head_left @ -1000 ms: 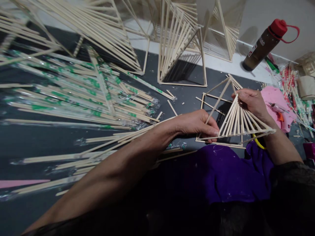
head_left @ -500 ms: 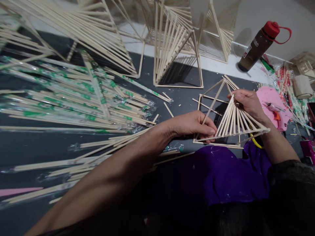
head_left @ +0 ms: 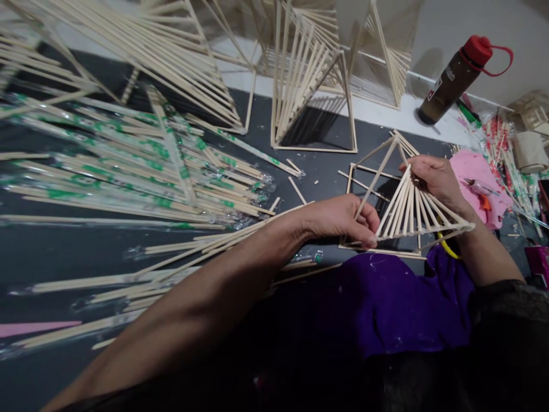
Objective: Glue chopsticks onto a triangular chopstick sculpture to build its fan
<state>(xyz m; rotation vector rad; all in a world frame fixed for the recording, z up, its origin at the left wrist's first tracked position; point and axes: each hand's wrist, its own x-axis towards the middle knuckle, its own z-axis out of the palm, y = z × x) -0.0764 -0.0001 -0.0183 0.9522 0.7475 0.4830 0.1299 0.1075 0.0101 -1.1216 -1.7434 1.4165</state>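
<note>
A small stick frame (head_left: pixel 407 212) with a fan of pale wooden sticks is held up between my two hands. My left hand (head_left: pixel 354 220) pinches its lower left corner, where the fan's bottom edge ends. Near the top of the fan, my right hand (head_left: pixel 429 174) has its fingers closed on the upper sticks. Under the frame, a square of sticks (head_left: pixel 350 178) lies on the dark table, partly hidden by the frame and my left hand. A purple cloth (head_left: pixel 394 303) is just below it.
Plastic-wrapped stick bundles (head_left: pixel 128 166) cover the left side. Larger stick structures (head_left: pixel 315 150) stand at the back. A bottle with a red lid (head_left: pixel 454 80) is at the back right, near pink foam (head_left: pixel 476 171), a paper roll (head_left: pixel 530 152) and red-wrapped sticks (head_left: pixel 495 137).
The view has shifted slightly, moving most things a little to the right. My left fingers have closed up at the frame's lower left corner; my right hand keeps its hold.
</note>
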